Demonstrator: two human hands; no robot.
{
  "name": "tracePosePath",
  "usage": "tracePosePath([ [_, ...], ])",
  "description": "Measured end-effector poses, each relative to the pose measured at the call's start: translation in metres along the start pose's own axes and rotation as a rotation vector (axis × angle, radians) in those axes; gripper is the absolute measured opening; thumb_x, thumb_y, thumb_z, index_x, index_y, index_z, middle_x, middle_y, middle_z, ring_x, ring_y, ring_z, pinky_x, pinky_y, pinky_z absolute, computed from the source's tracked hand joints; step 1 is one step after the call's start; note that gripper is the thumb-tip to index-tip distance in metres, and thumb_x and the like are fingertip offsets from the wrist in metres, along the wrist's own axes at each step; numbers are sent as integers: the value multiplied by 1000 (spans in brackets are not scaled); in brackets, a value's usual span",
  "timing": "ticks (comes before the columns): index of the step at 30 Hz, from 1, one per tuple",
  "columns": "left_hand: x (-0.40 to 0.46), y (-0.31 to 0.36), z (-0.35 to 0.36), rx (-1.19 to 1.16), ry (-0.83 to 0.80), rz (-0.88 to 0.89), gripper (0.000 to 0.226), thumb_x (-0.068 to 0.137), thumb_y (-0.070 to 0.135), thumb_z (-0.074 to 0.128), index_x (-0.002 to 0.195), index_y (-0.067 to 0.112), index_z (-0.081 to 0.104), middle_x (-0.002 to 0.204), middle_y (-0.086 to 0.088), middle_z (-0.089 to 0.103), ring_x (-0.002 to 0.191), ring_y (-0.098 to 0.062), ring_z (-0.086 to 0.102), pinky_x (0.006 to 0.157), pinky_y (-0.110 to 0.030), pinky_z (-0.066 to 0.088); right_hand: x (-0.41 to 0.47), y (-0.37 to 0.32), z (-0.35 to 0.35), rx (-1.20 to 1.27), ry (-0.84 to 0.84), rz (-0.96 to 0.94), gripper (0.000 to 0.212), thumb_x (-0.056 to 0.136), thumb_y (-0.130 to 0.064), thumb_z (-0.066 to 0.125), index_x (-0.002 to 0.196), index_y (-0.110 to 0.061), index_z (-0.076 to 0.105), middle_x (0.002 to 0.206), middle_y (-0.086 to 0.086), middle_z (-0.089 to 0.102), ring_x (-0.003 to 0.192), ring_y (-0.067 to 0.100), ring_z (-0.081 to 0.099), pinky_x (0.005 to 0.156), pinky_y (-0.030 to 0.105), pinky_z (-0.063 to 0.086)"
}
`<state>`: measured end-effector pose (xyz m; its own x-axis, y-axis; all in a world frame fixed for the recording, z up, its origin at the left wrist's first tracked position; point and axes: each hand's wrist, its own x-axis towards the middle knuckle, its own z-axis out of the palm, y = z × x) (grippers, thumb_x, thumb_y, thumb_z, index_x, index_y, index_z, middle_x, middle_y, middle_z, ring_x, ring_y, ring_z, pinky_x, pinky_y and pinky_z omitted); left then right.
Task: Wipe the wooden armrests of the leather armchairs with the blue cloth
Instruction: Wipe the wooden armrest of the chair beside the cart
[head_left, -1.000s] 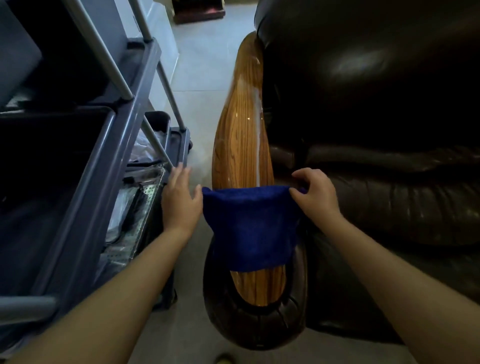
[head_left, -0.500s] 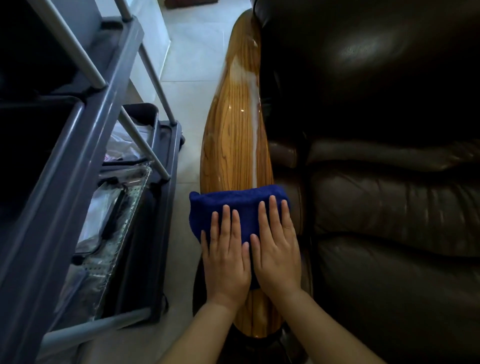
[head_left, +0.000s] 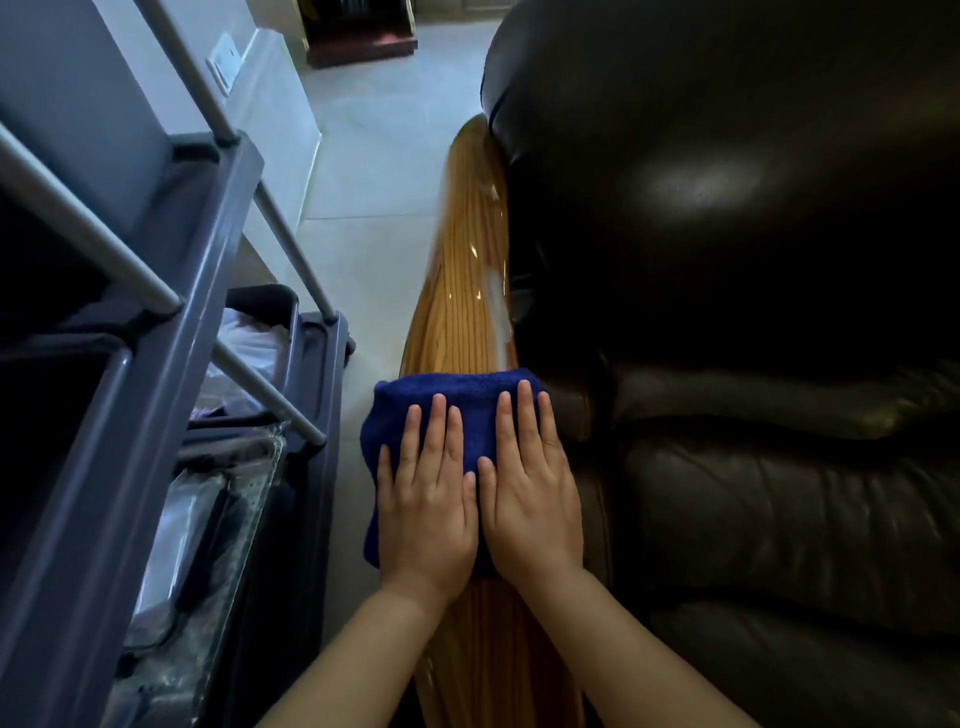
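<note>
Item: blue cloth (head_left: 457, 400), folded, draped across the wooden armrest (head_left: 462, 291) of a dark leather armchair (head_left: 727, 260); its left edge hangs over the armrest's outer side. Left hand (head_left: 426, 499) and right hand (head_left: 530, 493): both flat, fingers extended, palms pressing the cloth down side by side; neither is clenched or pinching, the cloth is held by pressure only. Armrest: glossy, striped grain, long axis running straight away from the person, from beneath the forearms to the far end where it meets the chair's back. Unwiped stretch lies ahead of the fingertips; a pale sheen or smear (head_left: 496, 296) shows along the inner edge near the leather, whether moisture or reflection cannot be told. Judgement: the stroke in hand is lengthwise, and the coming move calls for pushing the cloth forward along that axis; the right hand sits nearer the leather side, the left nearer the outer edge. Adjacent: grey service cart (head_left: 156, 364) to the left, apart from the chair, tiled floor (head_left: 374, 171) between.
</note>
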<state>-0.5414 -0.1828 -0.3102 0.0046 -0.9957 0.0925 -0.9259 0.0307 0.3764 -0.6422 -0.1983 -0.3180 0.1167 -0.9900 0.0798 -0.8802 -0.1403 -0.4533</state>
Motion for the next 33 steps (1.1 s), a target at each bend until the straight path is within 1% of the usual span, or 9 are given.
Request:
tracePosePath([
  [5, 55, -4, -14, 3, -69, 33, 56, 91, 32, 14, 144, 16, 10, 154, 0, 6, 143, -21, 0, 115, -45, 9, 56, -4, -7, 83, -30, 14, 58, 92, -38, 12, 141, -19, -11, 152, -4, -16, 142, 11, -16, 116, 31, 6],
  [10, 102, -11, -15, -70, -112, 51, 57, 87, 37, 4, 142, 24, -6, 154, 7, -10, 141, -10, -16, 118, -40, 2, 107, -5, -11, 112, -56, -6, 55, 96, -33, 18, 139, -19, -14, 150, -6, -21, 139, 8, -21, 115, 26, -4],
  [14, 132, -17, -16, -155, -128, 72, 57, 89, 37, 9, 143, 25, -2, 155, 9, -8, 141, -4, -16, 119, -37, 3, 142, -1, -13, 156, -98, -24, 55, 99, -29, 22, 138, -20, -16, 148, -7, -25, 138, 6, -25, 113, 22, -11],
  [20, 194, -17, -13, -272, -91, 62, 53, 95, 25, 22, 140, 27, -4, 153, 13, -9, 138, 2, -18, 115, -21, -5, 207, 1, -15, 145, -107, -21, 59, 98, -27, 23, 144, -14, -12, 146, -6, -29, 135, 8, -28, 108, 20, -13],
  [22, 220, -17, -10, -288, -87, 40, 54, 97, 18, 27, 141, 25, -4, 155, 8, -6, 140, -2, -14, 114, -18, -5, 233, 3, -16, 151, -95, -17, 60, 98, -26, 25, 144, -13, -10, 147, -6, -27, 136, 9, -27, 112, 23, -6],
  [25, 255, -14, -7, -292, -86, -8, 55, 98, 17, 28, 145, 18, 0, 157, 3, -5, 141, -5, -10, 112, -16, -5, 267, 1, -19, 129, -77, -4, 58, 98, -26, 26, 146, -12, -4, 156, 1, -16, 140, 13, -20, 113, 26, 3],
  [28, 273, -13, -11, -313, -135, -6, 55, 98, 16, 29, 145, 13, -1, 157, -1, -6, 143, -11, -9, 112, -18, -6, 279, 6, -28, 131, -123, -82, 59, 97, -22, 30, 146, -9, 0, 157, 6, -11, 142, 17, -15, 112, 25, -2],
  [30, 274, -19, -19, -337, -220, 23, 58, 97, 14, 33, 145, 13, -1, 156, -2, -7, 143, -13, -9, 112, -20, -6, 275, 21, -40, 200, -195, -161, 61, 95, -19, 36, 146, -9, 4, 158, 4, -5, 142, 13, -11, 109, 21, -5],
  [33, 269, -31, -30, -345, -274, 96, 63, 95, 13, 42, 145, 14, 6, 156, 2, -2, 142, -7, -3, 112, -17, -1, 274, 39, -57, 170, -275, -246, 68, 92, -23, 49, 146, -13, 10, 158, 1, 4, 142, 9, -3, 108, 17, -4],
])
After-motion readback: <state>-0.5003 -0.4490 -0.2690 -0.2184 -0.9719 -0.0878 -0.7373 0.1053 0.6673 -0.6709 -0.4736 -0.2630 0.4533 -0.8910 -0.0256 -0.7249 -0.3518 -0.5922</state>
